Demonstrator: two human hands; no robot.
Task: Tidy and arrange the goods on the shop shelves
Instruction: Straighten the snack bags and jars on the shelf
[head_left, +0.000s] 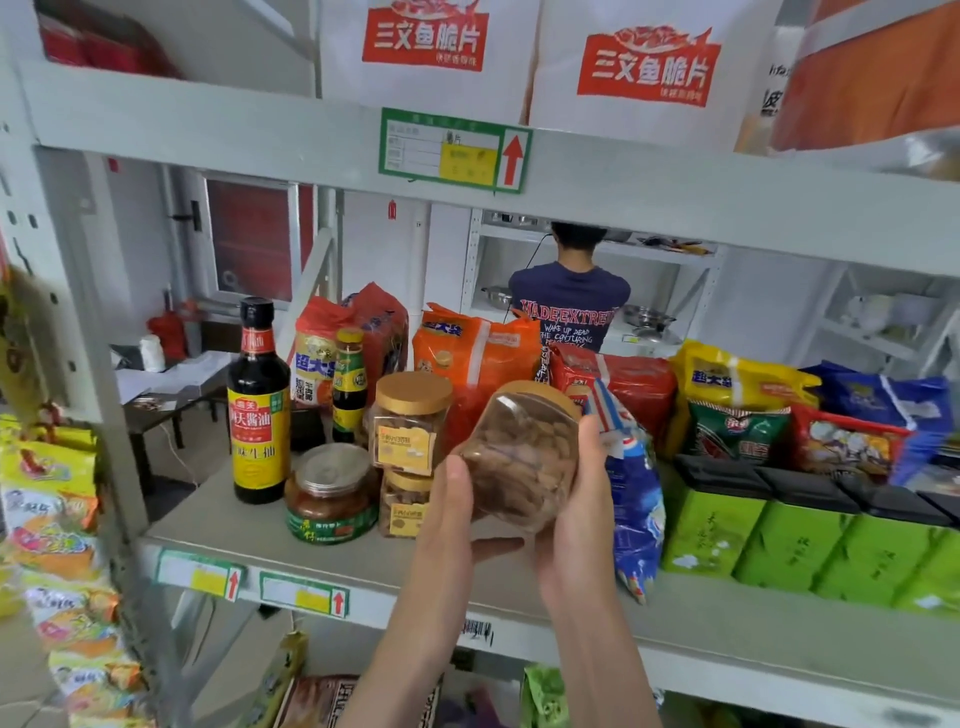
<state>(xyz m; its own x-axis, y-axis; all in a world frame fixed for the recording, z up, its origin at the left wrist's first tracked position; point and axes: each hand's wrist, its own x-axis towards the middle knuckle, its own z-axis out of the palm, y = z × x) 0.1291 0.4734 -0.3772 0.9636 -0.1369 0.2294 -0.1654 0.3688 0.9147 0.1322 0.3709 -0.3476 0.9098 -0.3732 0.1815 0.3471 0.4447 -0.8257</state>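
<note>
left hand (451, 525) grip: clamped on clear jar (522, 457) | right hand (579, 512) grip: clamped on same jar | lid points 1 o'clock | stacked jars (410, 426) at its 9 o'clock

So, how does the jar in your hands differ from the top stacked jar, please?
The held jar tilts in the left hand and right hand, label unseen; the top stacked jar stands upright on the lower jar, yellow label showing. Both are clear with tan lids.
</note>
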